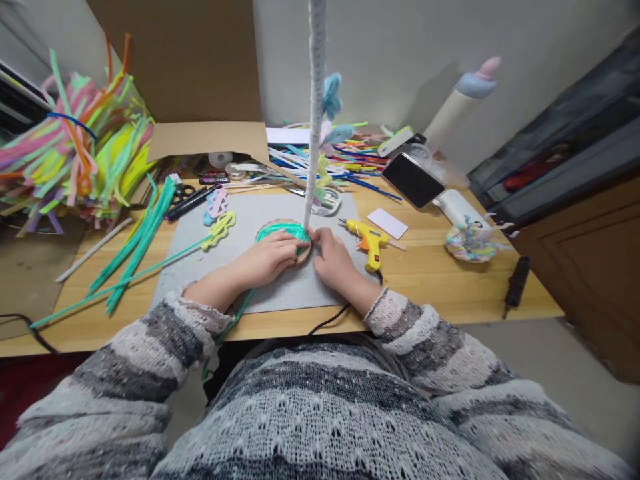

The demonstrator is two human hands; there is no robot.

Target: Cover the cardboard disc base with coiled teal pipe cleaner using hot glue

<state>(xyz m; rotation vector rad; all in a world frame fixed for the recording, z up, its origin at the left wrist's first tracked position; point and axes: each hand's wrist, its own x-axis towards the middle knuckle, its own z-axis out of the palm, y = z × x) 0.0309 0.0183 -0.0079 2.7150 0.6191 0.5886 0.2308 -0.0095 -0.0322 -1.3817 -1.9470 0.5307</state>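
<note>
A round wood slice (297, 263) lies on the grey mat, its top mostly covered by a flat coil of green pipe cleaner (273, 229). From the slice's far right side rises a white fuzzy-wrapped post (314, 100), its upper end out of view. My left hand (267, 260) presses on the coil with its fingers together, and a green strand trails below its wrist. At the post's foot, my right hand (333, 260) is curled against the slice's rim with thumb and forefinger closed. Whatever is between those fingertips is hidden.
A yellow glue gun (370, 241) lies right of my right hand, its cord running to the table edge. Green pipe cleaners (135, 247) and bent yellow shapes (219, 230) are on the left. Scissors (327, 200), a phone (413, 180) and a black-handled tool (517, 283) lie around.
</note>
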